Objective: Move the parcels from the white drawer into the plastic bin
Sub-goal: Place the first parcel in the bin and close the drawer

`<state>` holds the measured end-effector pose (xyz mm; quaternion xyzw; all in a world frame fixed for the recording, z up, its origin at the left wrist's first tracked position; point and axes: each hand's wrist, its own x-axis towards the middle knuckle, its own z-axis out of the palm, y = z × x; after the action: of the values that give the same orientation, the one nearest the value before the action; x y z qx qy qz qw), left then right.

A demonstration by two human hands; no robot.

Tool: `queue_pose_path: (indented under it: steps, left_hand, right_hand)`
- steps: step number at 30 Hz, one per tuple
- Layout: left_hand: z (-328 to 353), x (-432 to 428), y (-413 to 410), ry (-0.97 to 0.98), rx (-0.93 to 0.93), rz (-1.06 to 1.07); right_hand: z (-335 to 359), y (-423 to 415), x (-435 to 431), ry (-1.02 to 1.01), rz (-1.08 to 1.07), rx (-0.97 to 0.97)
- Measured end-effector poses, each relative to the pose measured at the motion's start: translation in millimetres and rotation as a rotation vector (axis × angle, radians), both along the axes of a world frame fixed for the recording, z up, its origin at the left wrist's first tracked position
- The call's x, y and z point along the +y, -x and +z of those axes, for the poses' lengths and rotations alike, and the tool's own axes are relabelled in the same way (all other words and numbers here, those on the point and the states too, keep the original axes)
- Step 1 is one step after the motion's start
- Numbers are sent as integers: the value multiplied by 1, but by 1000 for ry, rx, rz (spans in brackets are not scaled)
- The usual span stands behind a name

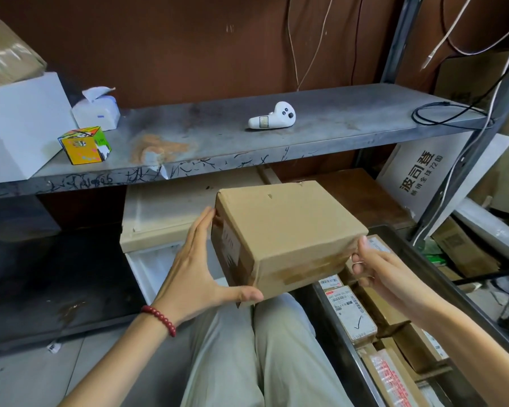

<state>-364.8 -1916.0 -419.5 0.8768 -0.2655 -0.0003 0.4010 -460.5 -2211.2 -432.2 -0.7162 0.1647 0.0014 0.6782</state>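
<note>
Both hands are carrying one brown cardboard parcel [285, 230] between them, in the air above the person's knees. Her or his left hand [200, 259] is lying spread wide against the parcel's left face, fingers [202, 223] straight and pressing flat on the cardboard, while the thumb is stretching along under the near bottom corner. Across from it, the right hand [376, 268] is gripping the near right corner, its thumb sitting up on the taped edge and its fingers curling in beneath. So the hands are standing well apart, with the parcel clamped between them and tilting slightly down toward the person. Behind and below the left hand, the white drawer [138, 268] is standing open; how much is lying in it cannot be told, since the parcel and hand are covering it. To the right, the plastic bin [329, 304], dark-walled, is sitting on the floor with several labelled parcels [353, 315] lying inside, and the carried parcel's right corner is hanging just over its near rim. A red bead bracelet [159, 315] is circling the left wrist. Up on the metal shelf [218, 136], a white controller [272, 117] and a colourful little cube box [84, 145] are resting well apart.
</note>
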Motion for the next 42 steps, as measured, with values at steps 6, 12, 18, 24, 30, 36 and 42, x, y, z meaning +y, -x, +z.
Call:
queue_pose_path:
  steps: [6, 12, 18, 24, 30, 36, 42]
  left_hand:
    - [3, -9, -1, 190, 46, 33]
    - [-1, -23, -1, 254, 130, 17]
    - [-8, -39, -4, 256, 315, -24]
    - [-1, -72, 5, 281, 286, -128]
    - [4, -109, 1, 240, 252, -222]
    - [-10, -158, 12, -66, 425, -473]
    - [-38, -218, 20, 42, 552, -490]
  right_hand:
    - [4, 4, -5, 145, -17, -65]
    - [5, 9, -7, 60, 8, -248]
    - [-2, 12, -14, -7, -47, -324]
    - [-10, 20, -16, -47, -217, -210]
    - [-21, 38, -34, -7, -405, -128]
    - [-26, 58, -59, 4, -550, -119]
    - [-41, 78, -79, -65, -682, -119]
